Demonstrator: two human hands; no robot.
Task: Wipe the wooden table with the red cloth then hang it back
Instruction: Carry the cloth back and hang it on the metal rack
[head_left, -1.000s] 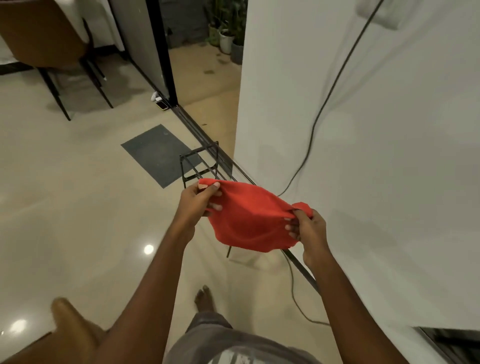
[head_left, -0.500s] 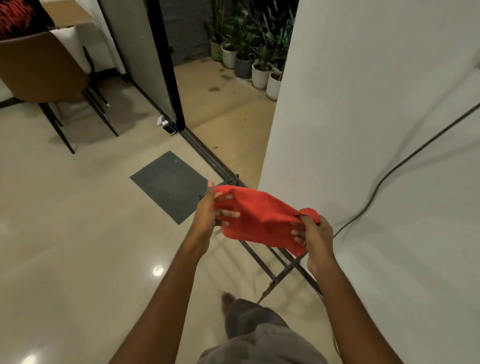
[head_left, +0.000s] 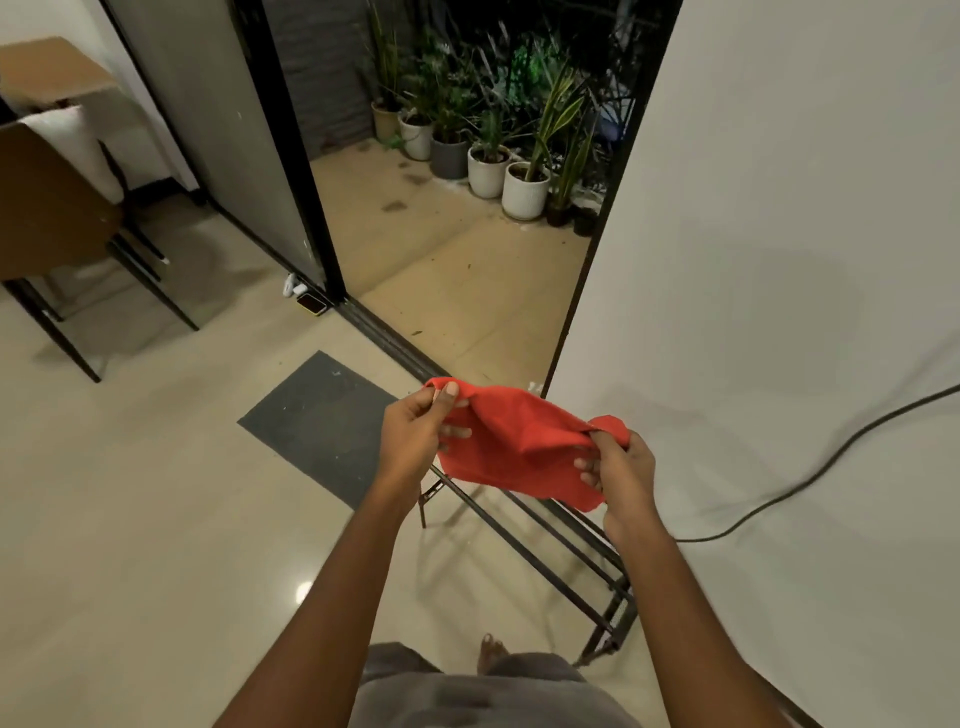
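Note:
The red cloth (head_left: 519, 447) is stretched between both hands at the middle of the view. My left hand (head_left: 413, 434) pinches its left corner, and my right hand (head_left: 618, 470) grips its right end. The cloth hangs slack above a low black metal rack (head_left: 561, 551) that stands on the floor along the white wall. The cloth does not touch the rack. A corner of the wooden table (head_left: 49, 67) shows at the far upper left.
A white wall (head_left: 779, 260) with a black cable (head_left: 810, 478) rises at right. An open doorway leads to a patio with several potted plants (head_left: 488, 166). A dark floor mat (head_left: 324, 415) lies ahead left. A brown chair (head_left: 52, 208) stands at left.
The view has tilted up and moved toward the doorway, so the rack now lies closer beneath the cloth. Both hands keep their hold on the cloth, spread slightly wider.

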